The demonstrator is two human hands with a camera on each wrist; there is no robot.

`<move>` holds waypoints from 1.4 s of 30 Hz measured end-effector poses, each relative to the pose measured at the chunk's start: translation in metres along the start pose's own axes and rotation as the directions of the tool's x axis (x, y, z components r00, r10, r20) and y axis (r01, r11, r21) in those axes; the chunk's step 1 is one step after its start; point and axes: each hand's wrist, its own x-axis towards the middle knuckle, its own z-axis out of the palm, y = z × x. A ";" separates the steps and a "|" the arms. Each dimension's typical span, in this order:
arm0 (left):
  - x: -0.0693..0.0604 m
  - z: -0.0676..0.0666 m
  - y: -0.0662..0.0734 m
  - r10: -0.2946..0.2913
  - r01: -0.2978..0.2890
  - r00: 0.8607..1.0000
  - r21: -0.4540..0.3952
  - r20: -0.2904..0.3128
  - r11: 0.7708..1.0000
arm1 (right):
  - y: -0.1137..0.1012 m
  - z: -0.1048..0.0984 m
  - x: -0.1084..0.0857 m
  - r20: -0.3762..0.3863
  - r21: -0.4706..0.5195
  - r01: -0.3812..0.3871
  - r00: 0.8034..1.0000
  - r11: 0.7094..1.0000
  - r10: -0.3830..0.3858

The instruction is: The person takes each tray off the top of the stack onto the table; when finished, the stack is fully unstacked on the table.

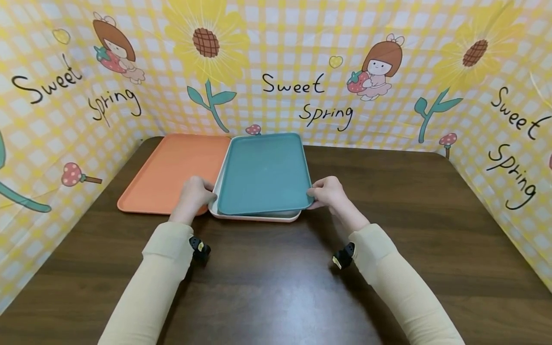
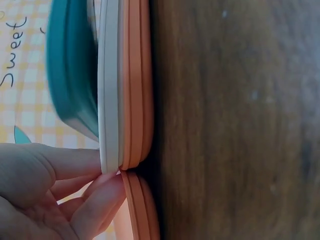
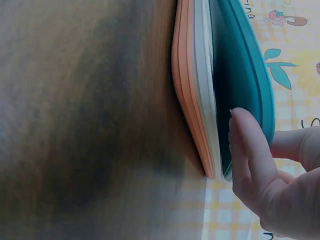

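At the near side of the desk, two cream sleeves reach forward, a small black device at each wrist. Farther on, teal tray: long axis appears to run away from the person, turned slightly against the tray beneath; near right corner raised, near left corner lower.

Right hand: grip clamped on the teal rim, thumb above, fingers on the underside, apart only by the rim. Left hand: thumb and fingers pinch the rim of the white tray near its near left corner; fingertips partly hidden at the seam.

Teal tray lies between both hands: right edge inside the right grip, left edge just beside the left. Below it sits the white tray, on orange rims; count unclear. A separate orange tray lies flat to the left, alongside. Behind: yellow checked cloth, printed "Sweet Spring".
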 end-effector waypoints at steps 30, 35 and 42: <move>0.001 -0.003 0.007 -0.034 0.034 0.999 0.004 -0.028 0.999 | 0.034 -0.142 -0.044 0.029 0.260 -0.035 0.999 0.965 0.028; 0.000 -0.003 0.005 -0.019 0.019 0.999 0.025 -0.026 0.999 | 0.050 -0.161 -0.050 0.027 0.244 -0.050 0.999 0.969 0.045; 0.001 -0.001 0.001 0.014 -0.012 1.000 0.084 -0.023 0.996 | 0.073 -0.174 -0.052 0.040 0.240 -0.064 0.998 0.969 0.056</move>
